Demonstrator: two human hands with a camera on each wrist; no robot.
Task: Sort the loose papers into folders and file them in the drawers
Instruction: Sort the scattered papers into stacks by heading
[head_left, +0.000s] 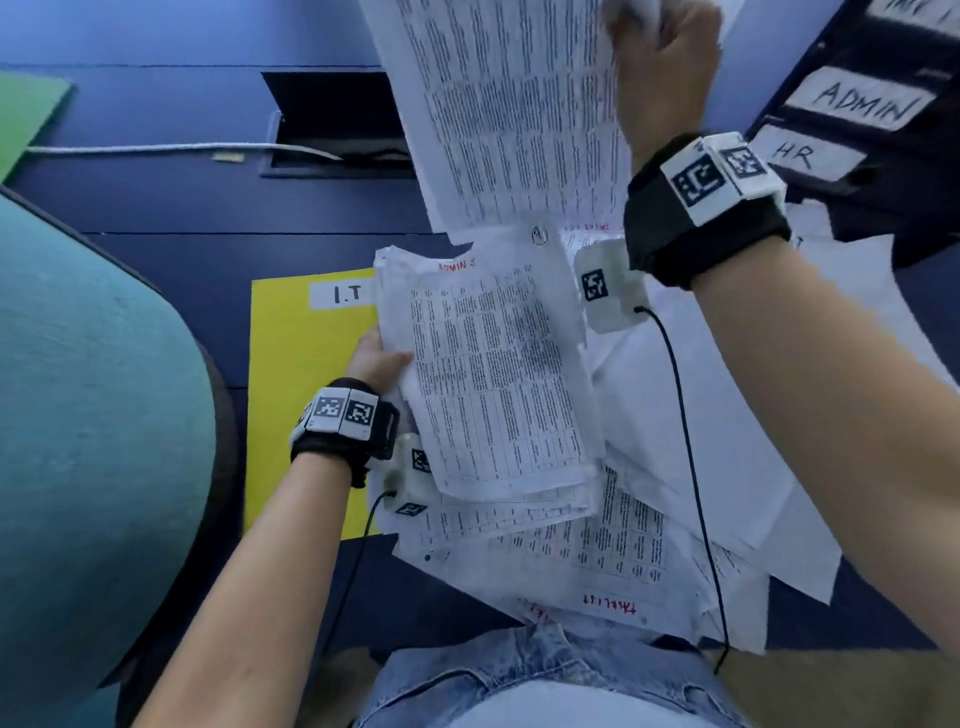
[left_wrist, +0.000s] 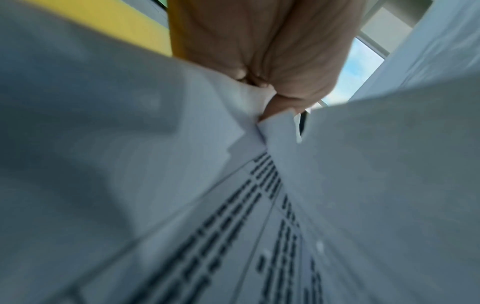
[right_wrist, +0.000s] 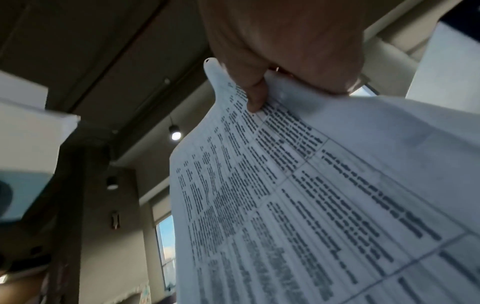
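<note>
My left hand (head_left: 378, 358) grips a thick stack of printed papers (head_left: 493, 374) by its left edge, above the yellow folder (head_left: 291, 364) labelled "I.T". The top sheet reads "ADMIN 3" in red. In the left wrist view my fingers (left_wrist: 272, 61) curl round the stack's (left_wrist: 182, 164) edge. My right hand (head_left: 660, 67) is raised high and pinches one printed sheet (head_left: 509, 104) by its top corner; the sheet hangs down over the stack. The right wrist view shows thumb and fingers (right_wrist: 259, 92) clamped on that sheet (right_wrist: 311, 195).
More loose sheets (head_left: 675, 519) lie spread over the dark blue desk (head_left: 182, 208) toward my lap. Black drawers (head_left: 857, 114) labelled "ADMIN" and "HR" stand at the right. A green folder (head_left: 26, 114) lies far left, a cable hatch (head_left: 332, 124) at the back, a teal chair (head_left: 93, 415) left.
</note>
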